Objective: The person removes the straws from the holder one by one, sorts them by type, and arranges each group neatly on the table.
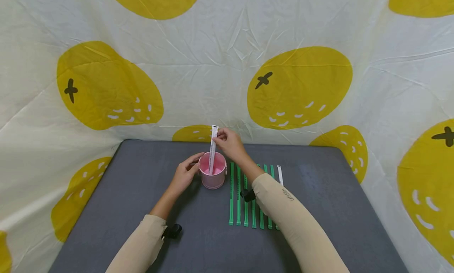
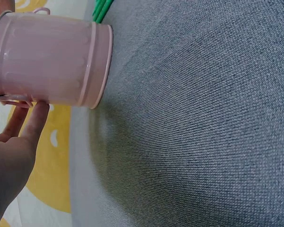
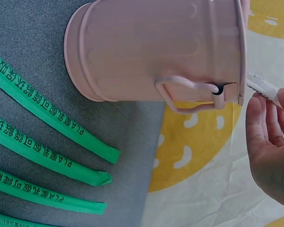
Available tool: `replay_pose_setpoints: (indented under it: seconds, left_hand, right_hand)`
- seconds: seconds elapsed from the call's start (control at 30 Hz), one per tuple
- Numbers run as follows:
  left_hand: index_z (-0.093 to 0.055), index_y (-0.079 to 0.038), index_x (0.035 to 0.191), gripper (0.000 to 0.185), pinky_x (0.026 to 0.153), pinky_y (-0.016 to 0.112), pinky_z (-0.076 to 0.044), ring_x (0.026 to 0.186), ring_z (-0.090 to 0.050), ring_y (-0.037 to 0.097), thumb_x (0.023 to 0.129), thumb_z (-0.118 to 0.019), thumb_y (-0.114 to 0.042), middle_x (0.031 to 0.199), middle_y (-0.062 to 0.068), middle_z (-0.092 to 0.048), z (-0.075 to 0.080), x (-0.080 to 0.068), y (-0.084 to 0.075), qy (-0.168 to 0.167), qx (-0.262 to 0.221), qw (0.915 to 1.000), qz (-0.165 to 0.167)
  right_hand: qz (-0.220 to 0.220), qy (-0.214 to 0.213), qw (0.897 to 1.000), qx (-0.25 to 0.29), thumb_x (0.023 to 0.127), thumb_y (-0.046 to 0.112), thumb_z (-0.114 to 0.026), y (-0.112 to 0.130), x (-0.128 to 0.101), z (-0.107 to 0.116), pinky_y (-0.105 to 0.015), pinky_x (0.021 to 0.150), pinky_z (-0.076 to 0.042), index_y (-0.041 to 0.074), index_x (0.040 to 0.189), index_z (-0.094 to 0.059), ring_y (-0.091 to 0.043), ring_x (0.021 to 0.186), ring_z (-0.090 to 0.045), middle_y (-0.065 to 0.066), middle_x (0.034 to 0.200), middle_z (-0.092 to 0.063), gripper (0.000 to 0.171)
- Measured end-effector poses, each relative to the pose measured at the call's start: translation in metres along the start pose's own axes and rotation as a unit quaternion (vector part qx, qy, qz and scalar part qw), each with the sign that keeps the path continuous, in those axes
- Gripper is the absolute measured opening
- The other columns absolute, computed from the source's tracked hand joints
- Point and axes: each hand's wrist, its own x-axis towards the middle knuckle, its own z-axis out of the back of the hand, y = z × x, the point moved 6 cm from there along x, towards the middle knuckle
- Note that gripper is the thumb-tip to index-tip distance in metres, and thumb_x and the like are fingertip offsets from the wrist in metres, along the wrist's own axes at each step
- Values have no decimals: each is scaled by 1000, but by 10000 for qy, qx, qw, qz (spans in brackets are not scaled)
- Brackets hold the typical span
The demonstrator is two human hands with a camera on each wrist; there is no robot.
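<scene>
Grey desk (image 1: pixel 319 210), rear edge: right hand (image 1: pixel 229 143) pinches white straw (image 1: pixel 213 149) standing in pink bucket (image 1: pixel 213 175); left hand (image 1: pixel 184 174) fingers straight, touching it.

A dark grey table (image 1: pixel 319 210) is filling the lower middle of the head view, its cloth-like weave showing close up in the left wrist view. A row of green wrapped straws (image 1: pixel 246 202) is lying side by side at centre frame, printed with black characters (readable in the right wrist view), partly covered. One white wrapped straw (image 1: pixel 280 174) is lying just right of the row. A white backdrop with big yellow fruit prints (image 1: pixel 299 88) is hanging behind and wrapping both sides.
</scene>
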Motion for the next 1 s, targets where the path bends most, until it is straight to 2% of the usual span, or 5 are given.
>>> replay_pose_setpoints:
  seconds: [0.17,0.43,0.6,0.9,1.0]
  left_hand:
    - [-59,1,142,39,76,29,-56,86,-63,10,103,-56,0,126,32,-65,0,-1,-2,-18,-36,10000,-40]
    - [-59,0,143,40,78,31,-56,91,-64,22,104,-57,-2,129,29,-65,0,-1,-2,-10,-56,10000,74]
    - [-60,-2,143,40,78,30,-57,94,-66,31,103,-58,-1,128,27,-66,0,1,0,-66,86,9999,119]
    - [-61,-3,143,39,78,27,-55,92,-66,23,103,-57,-4,128,26,-67,0,0,1,-112,140,9997,162]
    - [-60,-1,143,39,79,25,-55,95,-66,28,104,-58,-5,129,28,-66,0,1,1,-94,109,9998,104]
  right_hand:
    - [22,-16,9999,-147,98,10,-69,3,1,4,-31,72,-62,-3,110,-66,-20,82,-70,-18,99,-72,18]
    - [46,-113,9996,-254,97,9,-70,14,2,15,-27,69,-60,-2,103,-66,-26,79,-71,-17,94,-72,13]
    - [36,-125,9998,-145,97,9,-70,24,3,23,-22,69,-57,-2,105,-66,-20,80,-68,-13,93,-70,14]
    - [264,0,9976,641,100,9,-67,47,-2,42,-47,85,-62,-7,118,-66,-28,94,-69,-20,108,-68,24]
    - [383,58,9959,822,101,9,-66,51,-1,49,-52,89,-60,-9,121,-64,-33,100,-69,-23,114,-68,27]
